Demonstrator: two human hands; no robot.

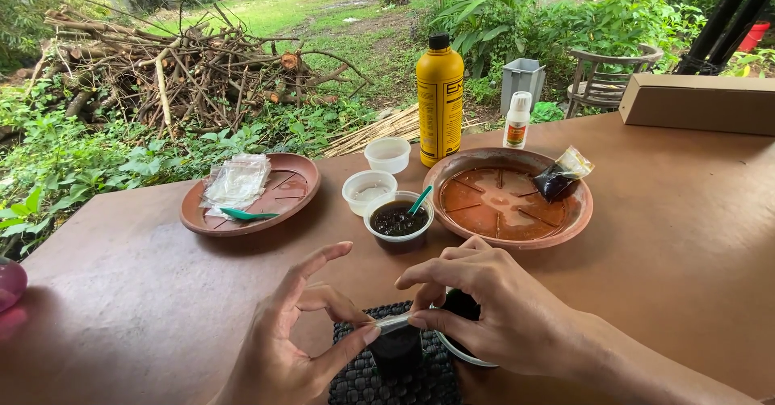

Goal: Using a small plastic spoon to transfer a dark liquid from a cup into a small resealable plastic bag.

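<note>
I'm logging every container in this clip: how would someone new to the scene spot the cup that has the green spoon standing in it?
Start at the large brown saucer in front of the tall yellow bottle. Against the saucer's left rim stand three small white cups; take the cup nearest the person's hands. It alone holds dark material with a green spoon standing in it; the two cups behind it look pale inside.

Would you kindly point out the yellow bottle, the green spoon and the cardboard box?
yellow bottle (440,110), head view, middle of its body
green spoon (245,214), head view, its bowl
cardboard box (699,104), head view, front side
</note>
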